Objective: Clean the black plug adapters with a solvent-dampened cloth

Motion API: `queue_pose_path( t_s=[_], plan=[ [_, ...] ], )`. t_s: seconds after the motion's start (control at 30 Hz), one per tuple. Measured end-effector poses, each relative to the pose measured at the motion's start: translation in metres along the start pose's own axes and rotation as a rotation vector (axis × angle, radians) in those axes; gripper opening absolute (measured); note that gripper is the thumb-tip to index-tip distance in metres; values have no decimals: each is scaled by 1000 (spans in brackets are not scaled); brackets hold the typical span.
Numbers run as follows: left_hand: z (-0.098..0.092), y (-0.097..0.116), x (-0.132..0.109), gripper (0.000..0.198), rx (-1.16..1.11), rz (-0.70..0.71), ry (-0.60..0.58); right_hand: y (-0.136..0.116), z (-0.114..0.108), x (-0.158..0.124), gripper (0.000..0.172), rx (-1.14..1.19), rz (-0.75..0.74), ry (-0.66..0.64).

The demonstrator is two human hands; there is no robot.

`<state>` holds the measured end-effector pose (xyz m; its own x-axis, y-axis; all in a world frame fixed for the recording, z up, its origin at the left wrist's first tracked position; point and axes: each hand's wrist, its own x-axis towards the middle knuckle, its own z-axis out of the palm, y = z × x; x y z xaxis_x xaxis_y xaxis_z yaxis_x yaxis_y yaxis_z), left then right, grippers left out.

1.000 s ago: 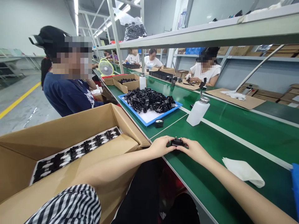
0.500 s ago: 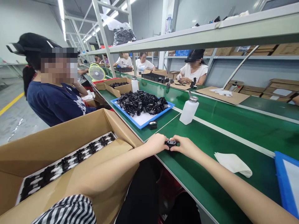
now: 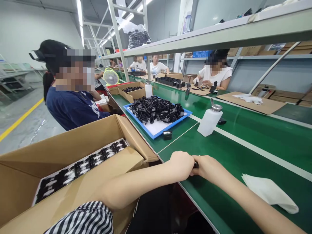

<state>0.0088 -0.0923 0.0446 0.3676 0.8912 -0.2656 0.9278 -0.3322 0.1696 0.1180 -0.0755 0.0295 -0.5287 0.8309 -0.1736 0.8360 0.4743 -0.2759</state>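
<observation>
Close together over the green bench surface (image 3: 226, 152), my left hand (image 3: 182, 165) and my right hand (image 3: 207, 167) both grip a small black power adapter (image 3: 196, 164). Most of it is hidden behind my fingers; only a dark glossy bit shows between them. Another black adapter (image 3: 167, 135) lies on the bench beyond my left hand, just off the corner of a blue-rimmed tray (image 3: 156, 135). In that tray is a heap of black adapters (image 3: 156, 110). A folded white cloth (image 3: 269, 191) lies to the right of my right forearm.
A white pump bottle (image 3: 210, 118) stands ahead of my hands, a small black piece (image 3: 221, 121) behind it. At left is an open cardboard box (image 3: 97, 138) with rows of packed black items (image 3: 80, 167). A co-worker (image 3: 70, 97) sits beyond it. A shelf (image 3: 219, 35) spans overhead.
The view has shifted, so the surroundings sit further right. My left hand has turned over the adapter, and my fingers now cover most of it. A black piece shows behind the bottle.
</observation>
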Motion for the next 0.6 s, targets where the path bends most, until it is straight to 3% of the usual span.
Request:
queue_pose_path(
  t_s=[0.23,0.47,0.6],
  plan=[
    [1,-3,0,13,-14,-29,17,9,3,4,12,49,-98,-9],
    [26,-13,-14,27,-75,-21,196,7,6,2,14,23,-72,-6],
    [20,-13,-13,26,-70,-50,143,6,3,5,10,36,-35,-23]
  ],
)
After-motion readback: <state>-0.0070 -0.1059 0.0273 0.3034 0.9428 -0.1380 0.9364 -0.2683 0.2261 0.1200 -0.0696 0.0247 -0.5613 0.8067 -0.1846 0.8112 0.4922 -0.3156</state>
